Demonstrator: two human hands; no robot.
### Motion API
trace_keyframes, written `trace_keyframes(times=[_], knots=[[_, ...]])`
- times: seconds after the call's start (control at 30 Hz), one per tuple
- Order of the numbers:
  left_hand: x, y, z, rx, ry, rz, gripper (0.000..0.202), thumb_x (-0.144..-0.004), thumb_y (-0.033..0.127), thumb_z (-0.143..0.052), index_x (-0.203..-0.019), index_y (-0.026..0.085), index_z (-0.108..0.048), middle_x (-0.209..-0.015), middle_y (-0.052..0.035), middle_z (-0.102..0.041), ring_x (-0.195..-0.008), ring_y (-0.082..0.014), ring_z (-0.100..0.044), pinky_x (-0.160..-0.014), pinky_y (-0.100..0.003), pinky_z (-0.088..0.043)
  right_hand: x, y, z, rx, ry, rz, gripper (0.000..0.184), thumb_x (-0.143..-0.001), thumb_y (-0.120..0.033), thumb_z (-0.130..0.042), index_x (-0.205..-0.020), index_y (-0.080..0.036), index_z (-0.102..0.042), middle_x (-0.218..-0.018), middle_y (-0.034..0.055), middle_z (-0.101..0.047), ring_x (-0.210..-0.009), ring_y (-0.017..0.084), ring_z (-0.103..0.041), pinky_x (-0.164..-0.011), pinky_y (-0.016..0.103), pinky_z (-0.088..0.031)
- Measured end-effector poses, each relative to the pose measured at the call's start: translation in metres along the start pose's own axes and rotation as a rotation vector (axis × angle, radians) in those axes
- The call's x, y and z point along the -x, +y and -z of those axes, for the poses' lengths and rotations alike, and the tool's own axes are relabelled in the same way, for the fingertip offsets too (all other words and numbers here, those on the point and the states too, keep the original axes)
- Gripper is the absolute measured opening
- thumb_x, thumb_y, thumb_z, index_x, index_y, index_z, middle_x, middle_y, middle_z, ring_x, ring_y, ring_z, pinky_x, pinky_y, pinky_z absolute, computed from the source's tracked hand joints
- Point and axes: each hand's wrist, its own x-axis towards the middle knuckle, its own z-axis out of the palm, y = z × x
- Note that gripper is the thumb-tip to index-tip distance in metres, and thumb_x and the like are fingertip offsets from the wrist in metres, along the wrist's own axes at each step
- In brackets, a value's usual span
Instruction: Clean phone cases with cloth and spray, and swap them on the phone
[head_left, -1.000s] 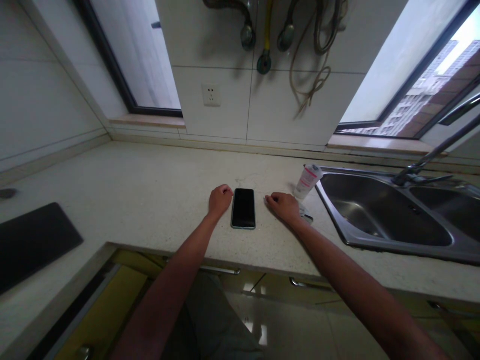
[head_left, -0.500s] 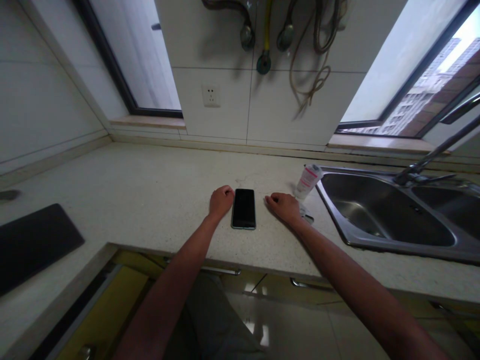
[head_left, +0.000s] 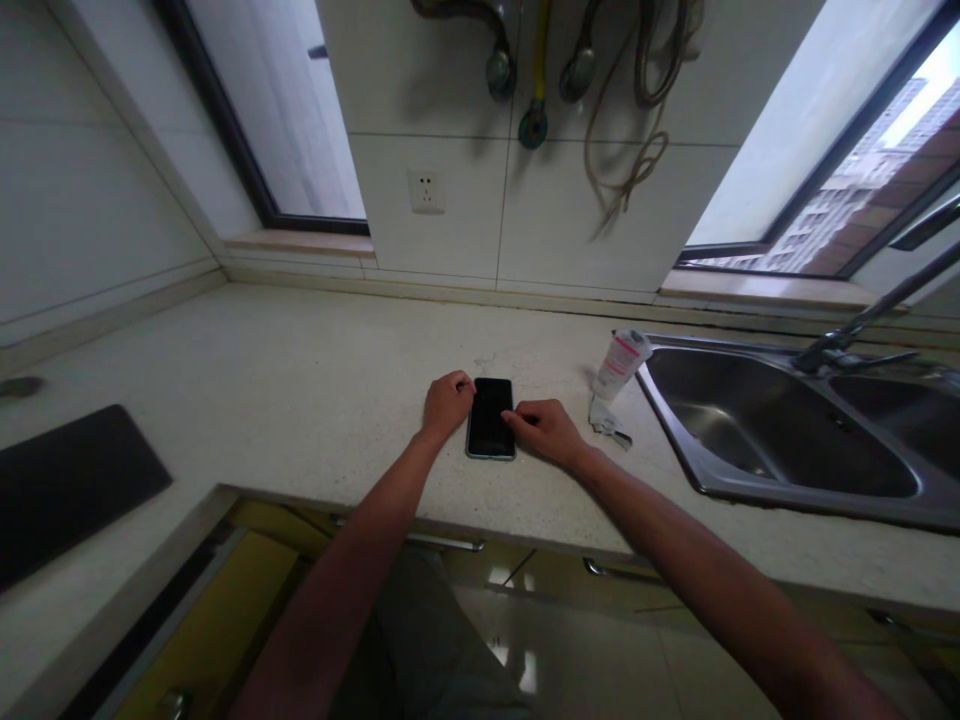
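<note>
A black smartphone (head_left: 490,425) lies flat, screen up and dark, on the pale speckled countertop (head_left: 300,390). My left hand (head_left: 446,402) rests on the counter against the phone's left edge, fingers curled, fingertips touching its upper left corner. My right hand (head_left: 546,430) sits at the phone's right edge, fingers curled together, with the fingertips over the right side of the screen. Neither hand has lifted the phone.
A small white bottle with a pink label (head_left: 619,363) stands by the steel sink (head_left: 780,425), a crumpled wrapper (head_left: 609,421) beside it. A faucet (head_left: 862,325) is at the right. A black cooktop (head_left: 64,480) lies at the left. Hoses hang on the tiled wall above a socket (head_left: 426,190).
My right hand has slid left from the bare counter onto the phone's right edge, uncovering the wrapper. My left hand's fingertips have closed onto the phone's upper left corner.
</note>
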Motion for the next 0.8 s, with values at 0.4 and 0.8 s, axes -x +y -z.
trace_keyframes(times=[0.4, 0.8], knots=[[0.0014, 0.0024, -0.0006, -0.054, -0.029, 0.009, 0.021, -0.080, 0.014, -0.049, -0.071, 0.021, -0.067, -0.075, -0.0016, -0.069, -0.075, -0.0168, -0.060, -0.070, -0.027, -0.040, -0.0022, 0.0008, -0.0022, -0.044, -0.020, -0.035, 0.048, -0.090, -0.052, -0.049, -0.055, -0.020, -0.047, -0.052, -0.0057, -0.037, -0.052, 0.010, -0.034, -0.053, 0.025, -0.024], [0.0075, 0.0097, 0.0007, -0.238, 0.059, 0.078, 0.018, -0.087, 0.017, -0.046, -0.090, 0.021, -0.064, -0.094, -0.0070, -0.071, -0.088, -0.0204, -0.064, -0.078, -0.031, -0.044, -0.0007, -0.0006, -0.0012, -0.068, 0.041, -0.096, 0.050, -0.089, -0.055, -0.048, -0.054, -0.020, -0.046, -0.051, -0.0048, -0.036, -0.051, 0.010, -0.034, -0.051, 0.024, -0.024]])
